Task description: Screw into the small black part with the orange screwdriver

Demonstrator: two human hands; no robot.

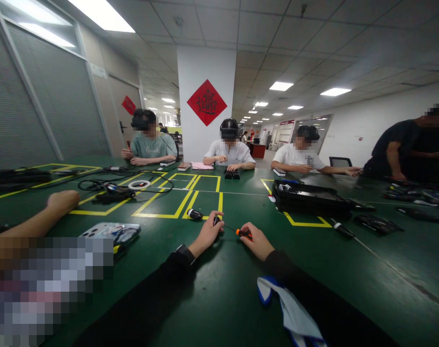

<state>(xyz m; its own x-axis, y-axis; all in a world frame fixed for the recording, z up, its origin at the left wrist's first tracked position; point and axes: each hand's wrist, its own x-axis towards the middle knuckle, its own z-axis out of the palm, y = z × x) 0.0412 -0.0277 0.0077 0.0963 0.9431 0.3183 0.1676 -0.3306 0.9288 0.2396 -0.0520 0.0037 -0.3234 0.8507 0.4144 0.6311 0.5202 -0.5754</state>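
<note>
My right hand (258, 242) is closed around the orange-and-black handle of a screwdriver (244, 234). Its thin shaft points left, towards my left hand (206, 232). Between the fingers and thumb of that hand is a small black part (216, 221), mostly covered by the fingers. The shaft's tip ends close to this part; whether they touch I cannot tell. Just beyond my left hand, a black-and-white cylindrical piece (194, 214) lies on the green table (212, 294). A white cloth strap with blue edges (287, 301) rests beside my right forearm.
Another person's forearm (34, 217) reaches in from the left, near a phone in a patterned case (127, 233). Cables (114, 188) lie at the back left. A black open case (309, 196) and a black-and-white cylinder (342, 229) are to the right. Several people sit opposite.
</note>
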